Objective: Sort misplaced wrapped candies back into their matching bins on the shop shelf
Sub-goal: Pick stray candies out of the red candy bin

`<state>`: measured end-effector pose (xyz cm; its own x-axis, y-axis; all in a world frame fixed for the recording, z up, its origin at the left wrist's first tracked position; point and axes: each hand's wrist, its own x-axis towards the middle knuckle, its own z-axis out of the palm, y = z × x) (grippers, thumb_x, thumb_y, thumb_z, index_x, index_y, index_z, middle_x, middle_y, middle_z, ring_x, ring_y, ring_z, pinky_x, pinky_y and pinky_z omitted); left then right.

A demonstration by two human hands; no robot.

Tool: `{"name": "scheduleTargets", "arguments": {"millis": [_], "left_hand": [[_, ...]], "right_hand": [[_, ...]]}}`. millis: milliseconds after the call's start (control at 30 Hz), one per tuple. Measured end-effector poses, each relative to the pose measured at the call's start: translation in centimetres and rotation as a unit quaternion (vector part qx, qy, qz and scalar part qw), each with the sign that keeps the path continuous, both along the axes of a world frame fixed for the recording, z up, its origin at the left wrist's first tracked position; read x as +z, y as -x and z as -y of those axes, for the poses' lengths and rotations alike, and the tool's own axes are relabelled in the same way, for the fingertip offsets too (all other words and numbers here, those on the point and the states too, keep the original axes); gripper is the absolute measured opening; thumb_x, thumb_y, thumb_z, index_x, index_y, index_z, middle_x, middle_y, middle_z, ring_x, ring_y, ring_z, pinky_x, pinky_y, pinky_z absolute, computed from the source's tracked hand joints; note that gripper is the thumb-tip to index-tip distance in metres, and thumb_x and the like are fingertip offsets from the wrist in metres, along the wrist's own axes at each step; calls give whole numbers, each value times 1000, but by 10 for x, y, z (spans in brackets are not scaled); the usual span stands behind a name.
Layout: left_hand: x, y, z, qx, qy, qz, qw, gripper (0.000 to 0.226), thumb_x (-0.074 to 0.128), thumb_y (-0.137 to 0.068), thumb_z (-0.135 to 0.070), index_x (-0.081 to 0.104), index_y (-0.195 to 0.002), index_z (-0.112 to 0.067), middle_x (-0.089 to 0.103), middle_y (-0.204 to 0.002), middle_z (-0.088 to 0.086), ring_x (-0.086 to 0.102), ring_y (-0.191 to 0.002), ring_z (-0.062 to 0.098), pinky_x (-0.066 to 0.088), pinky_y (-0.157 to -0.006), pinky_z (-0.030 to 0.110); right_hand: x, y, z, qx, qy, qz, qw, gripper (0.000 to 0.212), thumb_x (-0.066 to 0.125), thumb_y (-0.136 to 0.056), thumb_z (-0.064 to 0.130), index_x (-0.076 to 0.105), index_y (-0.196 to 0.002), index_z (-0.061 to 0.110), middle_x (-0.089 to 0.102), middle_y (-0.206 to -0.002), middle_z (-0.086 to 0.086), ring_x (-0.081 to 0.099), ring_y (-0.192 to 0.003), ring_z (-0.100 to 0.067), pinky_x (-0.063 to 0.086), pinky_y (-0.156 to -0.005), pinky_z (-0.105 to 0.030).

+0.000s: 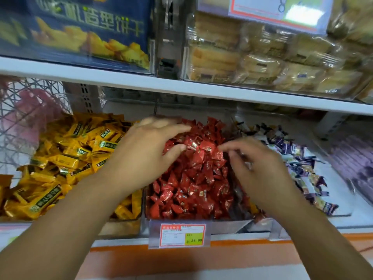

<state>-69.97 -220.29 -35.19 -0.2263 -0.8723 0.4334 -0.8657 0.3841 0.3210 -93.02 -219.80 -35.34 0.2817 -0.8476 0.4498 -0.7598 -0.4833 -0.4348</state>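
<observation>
one jumbled heap, red candies, long axes every way; left grip wide above, right grip curled, hold unclear.

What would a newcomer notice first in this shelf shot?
The heap of red candies in the middle bin, with both hands over it: the left hand spread across its upper left, the right hand curled at its right edge, too blurred to tell if it holds anything. Bright yellow candies are heaped to its left, and purple-and-white candies lie to the right.
</observation>
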Motion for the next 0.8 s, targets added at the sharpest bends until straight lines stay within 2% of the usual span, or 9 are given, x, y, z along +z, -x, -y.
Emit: {"name": "scheduleTargets", "arguments": {"millis": [67, 133, 200, 267, 467, 533, 600, 700, 800], "left_hand": [[-4, -13, -3, 38, -58, 12, 998, 59, 50, -91, -52, 40, -144, -30, 48, -141, 2, 35, -134, 24, 26, -112, 36], [-8, -21, -6, 50, -118, 20, 992, 79, 33, -81, -64, 29, -150, -26, 32, -153, 1, 17, -145, 21, 13, -117, 33], [-11, -27, -9, 56, -177, 17, 982, 91, 19, -73, -72, 18, -152, -28, 15, -160, -7, 1, -148, 12, 4, -120, 32], [-10, -33, -12, 58, -210, 24, 976, 99, 8, -65, -78, 9, -153, -31, 4, -160, -12, -8, -146, 6, -3, -118, 28], [-2, -29, -28, 58, -244, 65, 966, 73, 31, -97, -57, -4, -154, -28, -11, -160, -11, -16, -145, 6, -8, -115, 23], [-1, -29, -31, 59, -250, 61, 965, 73, 32, -97, -56, -4, -154, -28, -13, -159, -12, -17, -145, 6, -7, -115, 23], [-1, -31, -33, 53, -250, 51, 966, 72, 33, -97, -55, -3, -154, -29, -12, -159, -14, -17, -145, 5, -6, -115, 23], [1, -35, -31, 47, -241, 33, 969, 69, 34, -97, -55, -1, -153, -33, -11, -159, -17, -17, -144, 3, -5, -117, 26], [-2, -38, -29, 42, -235, 26, 971, 69, 35, -94, -58, 1, -152, -39, -8, -158, -20, -17, -144, 3, -5, -118, 28]], "right_hand": [[-13, -26, 13, 52, -89, -70, 992, 28, 51, -97, 27, 61, -122, 36, 48, -136, 12, 40, -126, -4, 27, -106, -11], [-29, -51, 25, 58, -157, -117, 979, 47, 46, -96, 48, 34, -141, 50, 14, -159, 10, 6, -147, -17, 8, -120, -33], [-43, -68, 31, 74, -206, -156, 963, 64, 41, -90, 66, 6, -143, 60, -15, -159, 17, -21, -146, -22, -8, -118, -52], [-53, -77, 33, 91, -220, -215, 947, 70, 42, -86, 72, 1, -142, 62, -20, -158, 17, -29, -143, -26, -16, -113, -59], [-42, -59, 23, 69, -261, -280, 921, 62, 39, -85, 74, 20, -142, 59, -1, -161, 16, -16, -147, -26, -14, -113, -60], [-35, -58, 21, 37, -183, -201, 962, 46, 42, -88, 68, 47, -131, 53, 37, -150, 16, 18, -144, -23, 11, -118, -49], [-26, -68, 33, -3, -47, -109, 993, 28, 49, -95, 48, 66, -114, 36, 64, -120, 10, 45, -121, -19, 33, -102, -32], [-22, -95, 59, 14, -36, -59, 997, 36, 49, -99, 25, 55, -134, 19, 56, -134, -4, 42, -127, -23, 28, -104, -26], [-43, -114, 80, 10, -92, -113, 989, 53, 48, -99, 27, 33, -148, 15, 39, -148, -8, 29, -138, -26, 21, -113, -33]]}}
